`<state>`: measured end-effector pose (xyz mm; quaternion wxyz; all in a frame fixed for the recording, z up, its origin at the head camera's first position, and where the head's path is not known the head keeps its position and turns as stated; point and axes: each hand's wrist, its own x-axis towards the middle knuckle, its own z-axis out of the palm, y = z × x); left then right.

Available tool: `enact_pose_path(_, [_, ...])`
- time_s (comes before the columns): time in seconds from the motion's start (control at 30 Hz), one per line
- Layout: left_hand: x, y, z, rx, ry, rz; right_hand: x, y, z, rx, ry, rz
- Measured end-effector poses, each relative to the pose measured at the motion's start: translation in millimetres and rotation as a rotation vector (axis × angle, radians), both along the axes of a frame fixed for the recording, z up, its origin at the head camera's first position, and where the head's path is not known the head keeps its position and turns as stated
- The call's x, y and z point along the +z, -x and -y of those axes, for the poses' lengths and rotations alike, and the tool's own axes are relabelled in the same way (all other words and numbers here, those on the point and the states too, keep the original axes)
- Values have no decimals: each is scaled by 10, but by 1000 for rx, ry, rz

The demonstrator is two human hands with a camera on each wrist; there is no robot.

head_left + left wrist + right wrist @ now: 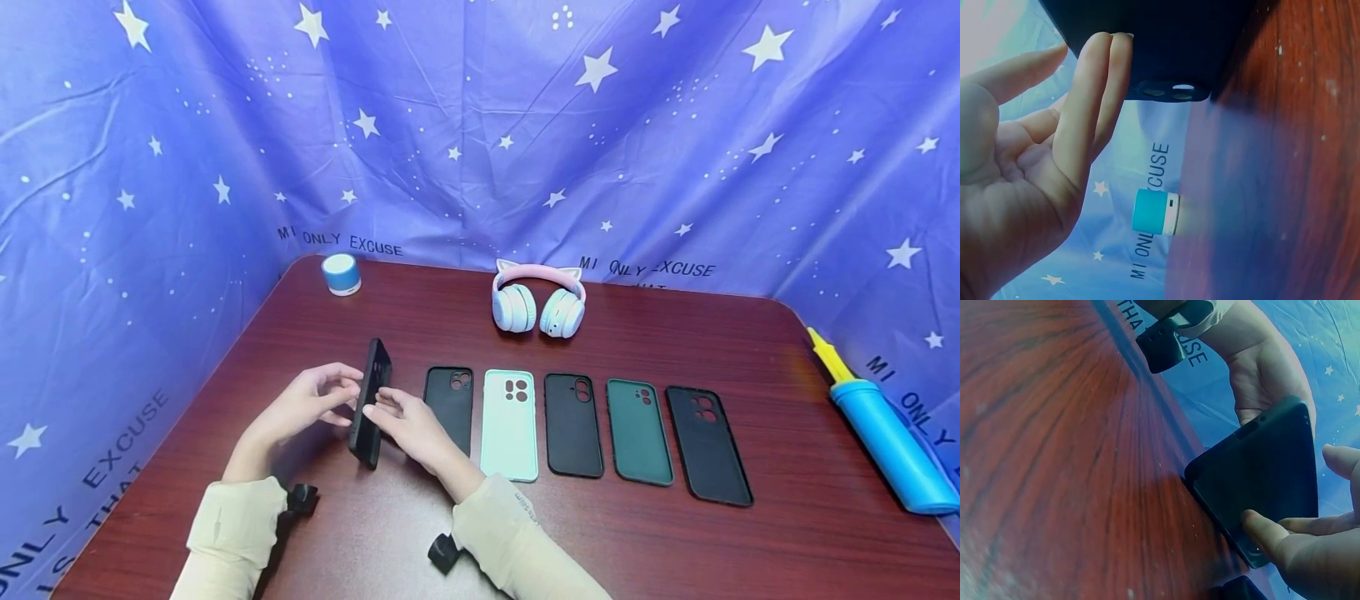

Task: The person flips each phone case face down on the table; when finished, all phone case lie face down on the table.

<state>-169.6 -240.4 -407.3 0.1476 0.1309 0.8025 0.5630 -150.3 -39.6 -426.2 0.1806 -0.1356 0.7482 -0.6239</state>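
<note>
A black phone case stands on its long edge on the table, between the two hands. My left hand is on its left side; in the left wrist view the extended fingers touch the case's outer back, near the camera cutouts. On the other side is my right hand. In the right wrist view its fingertips press the inner face of the case, with the thumb held away from it. Nearest to the right hand lies another black phone case, partly covered by that hand.
To the right, a row continues with a mint case, a black case, a green case and another black case. Behind are cat-ear headphones and a small blue speaker. A blue-yellow hand pump lies far right.
</note>
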Motion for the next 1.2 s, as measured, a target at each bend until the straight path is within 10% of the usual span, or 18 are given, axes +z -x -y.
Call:
enact_pose_path(0.47, [-3,-11,-23,-54,25,52,28,-9,28,-23,224,138])
enact_pose_path(1.2, [-101,0,19,39,215,153,-10,106,-95,-49,112,155])
